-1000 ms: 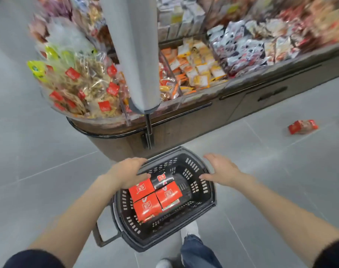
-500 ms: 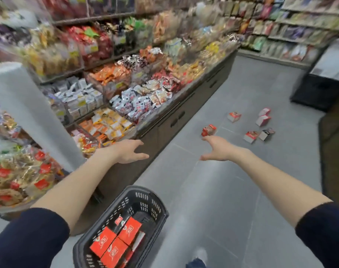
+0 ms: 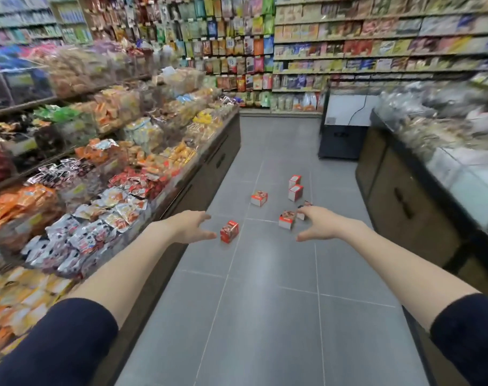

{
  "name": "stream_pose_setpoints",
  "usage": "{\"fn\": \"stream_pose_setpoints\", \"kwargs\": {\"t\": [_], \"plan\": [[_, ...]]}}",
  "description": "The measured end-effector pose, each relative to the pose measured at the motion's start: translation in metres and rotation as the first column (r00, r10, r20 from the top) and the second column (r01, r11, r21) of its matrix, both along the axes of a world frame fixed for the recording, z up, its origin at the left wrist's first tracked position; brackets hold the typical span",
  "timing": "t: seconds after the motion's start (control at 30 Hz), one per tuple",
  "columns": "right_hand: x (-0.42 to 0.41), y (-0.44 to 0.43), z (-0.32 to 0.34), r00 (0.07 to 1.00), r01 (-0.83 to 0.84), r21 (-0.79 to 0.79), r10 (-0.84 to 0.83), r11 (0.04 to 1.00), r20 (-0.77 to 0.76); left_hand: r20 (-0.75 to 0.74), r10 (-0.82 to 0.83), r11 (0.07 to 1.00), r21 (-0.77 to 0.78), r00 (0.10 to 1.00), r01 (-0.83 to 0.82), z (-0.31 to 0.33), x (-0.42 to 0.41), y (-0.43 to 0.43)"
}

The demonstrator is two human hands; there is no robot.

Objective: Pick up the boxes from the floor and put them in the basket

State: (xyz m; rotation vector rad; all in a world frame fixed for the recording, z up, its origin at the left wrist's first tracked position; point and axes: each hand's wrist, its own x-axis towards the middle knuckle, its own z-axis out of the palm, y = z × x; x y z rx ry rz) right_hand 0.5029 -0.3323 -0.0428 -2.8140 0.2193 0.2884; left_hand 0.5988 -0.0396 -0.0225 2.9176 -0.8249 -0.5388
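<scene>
Several small red-and-white boxes lie scattered on the grey tiled floor ahead. The nearest box (image 3: 229, 231) lies between my hands, another box (image 3: 287, 219) sits just left of my right hand, and a third box (image 3: 259, 198) lies farther back. Two more boxes (image 3: 295, 188) stand close together beyond. My left hand (image 3: 191, 227) and my right hand (image 3: 319, 223) are stretched out in the air, fingers relaxed, holding nothing. One box is partly hidden behind my right fingers. The basket is out of view.
A long snack display (image 3: 103, 174) with a dark cabinet base runs along the left of the aisle. A dark counter (image 3: 410, 196) lines the right side, and a black freezer unit (image 3: 343, 129) stands at the far end before tall shelves.
The view has lifted from the basket and turned down the aisle; the basket dropped out of sight. Both empty hands stay extended, and the boxes on the floor now look nearer.
</scene>
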Motion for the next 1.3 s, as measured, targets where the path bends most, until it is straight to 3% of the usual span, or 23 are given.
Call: {"fn": "stream_pose_setpoints", "kwargs": {"t": [0.4,0.97,1.3], "plan": [[0.079,-0.158,0.011,0.994,0.111,0.048,-0.111,0.993,-0.016,-0.019,-0.078,0.997,0.016,0.997,0.078,-0.006,0.121,-0.172],[0.341,-0.266,0.000,0.969,0.246,0.134,-0.245,0.960,-0.029,0.016,-0.265,0.963,0.060,0.964,0.264,0.008,0.416,-0.317],[0.462,-0.348,-0.035,0.952,0.295,0.137,-0.280,0.945,-0.123,-0.056,-0.316,0.945,0.074,0.947,0.320,-0.038,0.539,-0.405]]}}
